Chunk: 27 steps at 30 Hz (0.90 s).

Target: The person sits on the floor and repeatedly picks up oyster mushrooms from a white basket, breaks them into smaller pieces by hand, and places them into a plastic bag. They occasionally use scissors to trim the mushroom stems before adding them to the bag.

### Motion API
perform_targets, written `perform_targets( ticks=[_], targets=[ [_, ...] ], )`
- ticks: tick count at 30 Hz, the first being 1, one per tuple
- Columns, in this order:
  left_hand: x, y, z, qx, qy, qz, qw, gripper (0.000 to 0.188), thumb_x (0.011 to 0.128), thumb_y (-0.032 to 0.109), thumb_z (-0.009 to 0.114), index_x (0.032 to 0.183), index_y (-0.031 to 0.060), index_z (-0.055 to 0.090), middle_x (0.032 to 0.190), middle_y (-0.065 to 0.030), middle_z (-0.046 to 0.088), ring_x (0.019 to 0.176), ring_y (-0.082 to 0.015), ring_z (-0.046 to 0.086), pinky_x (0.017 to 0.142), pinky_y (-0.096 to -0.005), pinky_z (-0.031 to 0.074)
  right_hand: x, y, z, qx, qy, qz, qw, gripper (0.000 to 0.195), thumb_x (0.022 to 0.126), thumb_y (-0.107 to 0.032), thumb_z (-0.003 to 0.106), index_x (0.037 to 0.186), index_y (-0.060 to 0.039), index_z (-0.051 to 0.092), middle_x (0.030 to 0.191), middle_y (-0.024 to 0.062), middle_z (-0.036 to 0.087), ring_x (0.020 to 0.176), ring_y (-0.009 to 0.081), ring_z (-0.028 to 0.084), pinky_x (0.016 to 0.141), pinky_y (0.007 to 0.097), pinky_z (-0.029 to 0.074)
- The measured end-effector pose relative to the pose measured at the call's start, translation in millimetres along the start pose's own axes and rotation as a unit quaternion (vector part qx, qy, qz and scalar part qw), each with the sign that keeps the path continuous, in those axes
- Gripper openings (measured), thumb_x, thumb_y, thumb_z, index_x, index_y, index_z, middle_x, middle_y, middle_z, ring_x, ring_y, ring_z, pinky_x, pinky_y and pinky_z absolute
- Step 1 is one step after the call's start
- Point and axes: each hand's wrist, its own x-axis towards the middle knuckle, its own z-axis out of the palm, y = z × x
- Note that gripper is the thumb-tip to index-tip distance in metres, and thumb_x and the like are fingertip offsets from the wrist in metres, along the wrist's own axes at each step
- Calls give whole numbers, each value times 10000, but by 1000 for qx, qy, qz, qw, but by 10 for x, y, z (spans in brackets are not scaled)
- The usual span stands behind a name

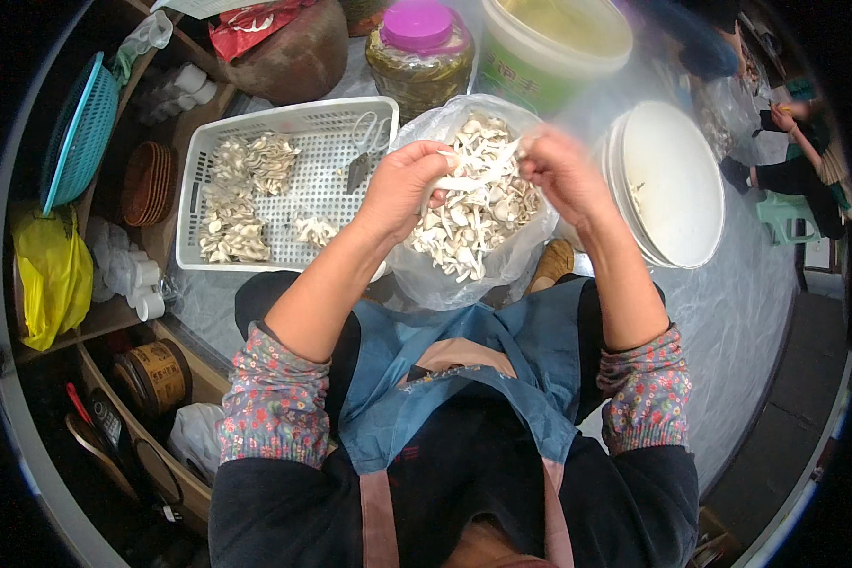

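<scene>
My left hand (401, 188) grips pale oyster mushroom pieces (461, 183) between thumb and fingers. Facing it, my right hand (564, 174) is blurred and pinches the other end of a white mushroom strip (498, 166). Both hands are above a clear plastic bag (426, 284) heaped with loose torn oyster mushrooms (468, 238). To the left stands a white perforated plastic basket (291, 111). Inside it lie mushroom clusters (234, 199), a small mushroom piece (316, 231) and scissors with white handles (370, 135) and a dark blade part.
White stacked buckets (674, 184) stand right of the bag. Beyond it are a purple-lidded jar (419, 74), a large white tub (554, 57) and a brown pot (291, 57). Wooden shelves (113, 312) line the left. At far right, another person (816, 149) is beside a green stool (788, 216).
</scene>
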Motion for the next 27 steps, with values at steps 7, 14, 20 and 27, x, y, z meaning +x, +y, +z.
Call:
perform_targets(
  ticks=[7,14,20,27],
  targets=[
    [3,-12,-26,-76,-28,-114,990,234,869,183,547,1048,33,528,959,-133,588,682,-140,542,573,-224,466,-52,-34,-206,-563,54,-150,811,448,782,-124,626,1213,-77,511,1086,101,575,920,214,560,793,327,462],
    [50,-44,-54,-189,-113,-107,970,328,848,101,456,1139,-50,449,1091,-202,530,952,-297,586,809,-347,527,-181,-2,248,-502,-120,-145,844,393,736,-103,625,1109,-25,529,932,113,615,865,229,588,782,339,468],
    [-15,38,11,-123,-98,-119,980,336,840,69,527,1159,-1,448,1096,-184,533,987,-290,589,833,-347,520,-70,229,123,-207,-102,-4,973,275,829,-115,591,1080,-17,533,939,62,599,887,125,561,772,267,453],
    [11,-50,-62,12,-25,-18,999,230,829,119,643,1031,42,566,944,-69,612,774,-116,598,657,-276,521,-117,51,175,-231,-179,55,955,284,843,-170,590,1091,-42,540,969,-2,563,830,54,500,719,196,392]
  ],
)
